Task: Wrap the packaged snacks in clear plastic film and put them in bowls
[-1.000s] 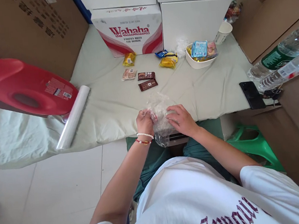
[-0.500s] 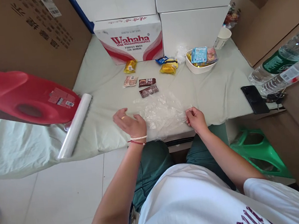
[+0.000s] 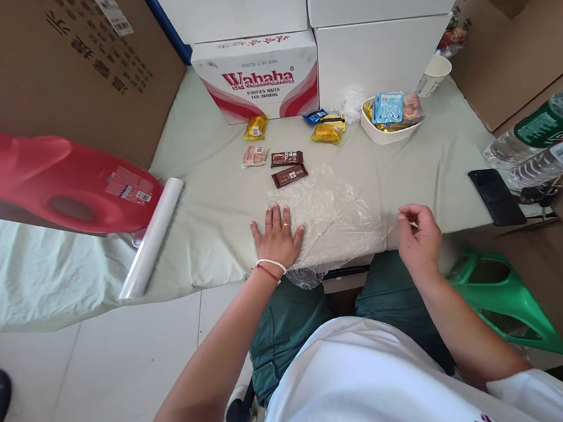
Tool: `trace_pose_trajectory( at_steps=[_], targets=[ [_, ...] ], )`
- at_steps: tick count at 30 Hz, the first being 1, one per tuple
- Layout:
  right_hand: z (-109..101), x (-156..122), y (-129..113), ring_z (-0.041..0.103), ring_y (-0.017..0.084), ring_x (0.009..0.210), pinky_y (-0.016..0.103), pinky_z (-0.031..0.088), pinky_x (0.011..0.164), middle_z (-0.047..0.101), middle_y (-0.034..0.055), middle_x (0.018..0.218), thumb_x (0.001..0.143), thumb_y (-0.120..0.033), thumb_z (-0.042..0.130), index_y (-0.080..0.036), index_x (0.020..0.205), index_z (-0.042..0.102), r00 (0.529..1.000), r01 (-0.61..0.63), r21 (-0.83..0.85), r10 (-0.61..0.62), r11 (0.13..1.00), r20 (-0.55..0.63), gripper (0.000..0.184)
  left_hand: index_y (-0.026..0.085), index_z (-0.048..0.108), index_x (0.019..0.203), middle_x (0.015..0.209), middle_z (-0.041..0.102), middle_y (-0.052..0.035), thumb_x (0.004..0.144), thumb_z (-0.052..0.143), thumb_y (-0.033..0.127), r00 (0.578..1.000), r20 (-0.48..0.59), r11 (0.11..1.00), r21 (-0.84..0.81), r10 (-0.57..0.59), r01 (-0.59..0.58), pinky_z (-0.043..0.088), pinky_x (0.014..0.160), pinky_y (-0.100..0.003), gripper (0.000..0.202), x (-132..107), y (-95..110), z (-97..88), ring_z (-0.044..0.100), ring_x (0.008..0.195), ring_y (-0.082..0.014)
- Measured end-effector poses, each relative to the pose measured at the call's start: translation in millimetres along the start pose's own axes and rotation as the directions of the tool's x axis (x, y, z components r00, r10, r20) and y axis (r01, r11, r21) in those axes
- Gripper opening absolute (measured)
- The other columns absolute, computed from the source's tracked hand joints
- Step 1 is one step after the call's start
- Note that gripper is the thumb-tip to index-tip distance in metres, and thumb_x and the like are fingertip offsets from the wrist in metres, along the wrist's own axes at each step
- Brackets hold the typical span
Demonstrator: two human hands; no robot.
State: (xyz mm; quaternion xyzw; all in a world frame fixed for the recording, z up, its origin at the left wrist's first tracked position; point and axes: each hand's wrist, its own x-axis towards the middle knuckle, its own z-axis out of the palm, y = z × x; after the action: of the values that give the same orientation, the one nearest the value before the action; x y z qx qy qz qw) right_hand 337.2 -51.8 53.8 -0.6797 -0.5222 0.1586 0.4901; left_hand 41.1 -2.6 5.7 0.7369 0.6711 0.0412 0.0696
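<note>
A crumpled sheet of clear plastic wrap (image 3: 336, 212) lies on the cloth-covered table, its lower edge drooping over the table's front. My left hand (image 3: 275, 238) rests flat with fingers spread at the left side of the wrap. At the right side, my right hand (image 3: 419, 237) is closed in a pinch on the wrap's edge, which looks drawn out towards it. Just beyond the wrap lie two brown snack bars (image 3: 290, 175), one behind the other. A small pinkish packet (image 3: 254, 156) sits to their left.
Yellow packets (image 3: 328, 132) and a white bowl of snacks (image 3: 388, 135) stand farther back, before a Wahaba-type white carton (image 3: 268, 85). At left are a white roll (image 3: 152, 238) and a red jug (image 3: 68, 186); at right, a black phone (image 3: 497, 196) and plastic bottles (image 3: 544, 123).
My left hand has come down flat, moving right onto the wrap's left side. My right hand has moved right, spreading the wrap wider. The upper wrap edge has come off the nearer snack bar.
</note>
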Motion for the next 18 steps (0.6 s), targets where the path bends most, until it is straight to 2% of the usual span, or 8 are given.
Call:
trace_pose_trajectory(
  at_steps=[2, 4, 6, 7, 10, 13, 16, 18],
  targets=[
    [12.7, 6.5, -20.3, 0.067, 0.027, 0.107, 0.046, 0.058, 0.092, 0.073, 0.0115, 0.112, 0.104, -0.036, 0.051, -0.024, 0.113, 0.071, 0.924, 0.331, -0.036, -0.317, 0.943, 0.213, 0.025, 0.018, 0.032, 0.168, 0.176, 0.022, -0.0182, 0.106, 0.029, 0.055, 1.0, 0.007, 1.0, 0.002, 0.021, -0.021, 0.01, 0.125, -0.078, 0.072, 0.1, 0.3, -1.8, 0.021, 0.164, -0.0364],
    [36.5, 13.8, -31.1, 0.061, 0.029, 0.129, 0.05, 0.051, 0.111, 0.07, 0.0125, 0.134, 0.106, -0.033, 0.049, -0.024, 0.127, 0.07, 0.724, 0.565, 0.014, -0.504, 0.825, 0.47, 0.031, 0.019, 0.032, 0.168, 0.176, 0.023, -0.018, 0.106, 0.03, 0.054, 0.999, 0.017, 0.999, -0.002, 0.047, -0.047, 0.012, 0.125, -0.078, 0.071, 1.2, -4.2, -3.7, 0.021, 0.164, -0.0369],
    [60.8, 21.8, -26.0, 0.047, 0.031, 0.148, 0.055, 0.04, 0.122, 0.058, 0.0122, 0.156, 0.107, -0.035, 0.05, -0.023, 0.14, 0.066, 0.578, 0.663, -0.013, -0.501, 0.748, 0.644, 0.039, 0.02, 0.03, 0.169, 0.176, 0.023, -0.0172, 0.106, 0.031, 0.052, 0.996, 0.032, 0.997, -0.011, 0.08, -0.08, 0.014, 0.125, -0.076, 0.07, 2.7, -14.2, -5.2, 0.023, 0.164, -0.0355],
    [69.7, 26.4, -18.0, 0.041, 0.033, 0.153, 0.058, 0.036, 0.124, 0.052, 0.0124, 0.162, 0.107, -0.036, 0.05, -0.022, 0.143, 0.065, 0.559, 0.673, -0.069, -0.445, 0.737, 0.7, 0.042, 0.021, 0.028, 0.169, 0.176, 0.023, -0.0167, 0.106, 0.031, 0.051, 0.995, 0.037, 0.996, -0.014, 0.092, -0.091, 0.015, 0.126, -0.075, 0.07, 3.4, -20.7, -5.7, 0.024, 0.164, -0.0345],
    [75.9, 45.4, 15.0, 0.04, 0.036, 0.154, 0.061, 0.036, 0.122, 0.051, 0.0122, 0.163, 0.107, -0.037, 0.047, -0.021, 0.147, 0.063, 0.611, 0.622, -0.247, -0.264, 0.743, 0.746, 0.046, 0.021, 0.026, 0.17, 0.176, 0.023, -0.0165, 0.106, 0.03, 0.052, 0.994, 0.027, 0.995, -0.015, 0.103, -0.103, 0.011, 0.128, -0.072, 0.071, 3.8, -39.9, -4.9, 0.027, 0.163, -0.0326],
    [63.7, 75.7, 34.1, 0.055, 0.035, 0.137, 0.056, 0.045, 0.113, 0.064, 0.0126, 0.149, 0.105, -0.036, 0.047, -0.022, 0.136, 0.071, 0.656, 0.578, -0.301, -0.213, 0.758, 0.724, 0.041, 0.021, 0.027, 0.169, 0.175, 0.026, -0.0171, 0.106, 0.031, 0.054, 0.994, 0.001, 0.994, -0.023, 0.107, -0.107, 0.005, 0.129, -0.071, 0.072, 2.5, -49.3, -2.4, 0.028, 0.163, -0.033],
    [69.0, 113.7, 21.2, 0.065, 0.034, 0.108, 0.055, 0.047, 0.105, 0.076, 0.016, 0.112, 0.103, -0.033, 0.048, -0.019, 0.109, 0.079, 0.72, 0.544, -0.356, -0.205, 0.76, 0.662, 0.035, 0.021, 0.029, 0.169, 0.175, 0.027, -0.0169, 0.105, 0.033, 0.056, 0.993, -0.021, 0.992, -0.043, 0.118, -0.119, 0.003, 0.129, -0.07, 0.073, 1.2, -48.9, -1.5, 0.028, 0.162, -0.0339],
    [94.0, 137.1, -2.1, 0.063, 0.034, 0.102, 0.053, 0.047, 0.103, 0.075, 0.0162, 0.1, 0.103, -0.03, 0.047, -0.019, 0.102, 0.079, 0.732, 0.56, -0.362, -0.24, 0.745, 0.638, 0.034, 0.021, 0.03, 0.169, 0.175, 0.027, -0.0164, 0.105, 0.034, 0.057, 0.992, -0.026, 0.99, -0.055, 0.127, -0.129, 0.003, 0.129, -0.07, 0.074, 1.0, -47.4, -2.0, 0.029, 0.162, -0.0341]
  ],
)
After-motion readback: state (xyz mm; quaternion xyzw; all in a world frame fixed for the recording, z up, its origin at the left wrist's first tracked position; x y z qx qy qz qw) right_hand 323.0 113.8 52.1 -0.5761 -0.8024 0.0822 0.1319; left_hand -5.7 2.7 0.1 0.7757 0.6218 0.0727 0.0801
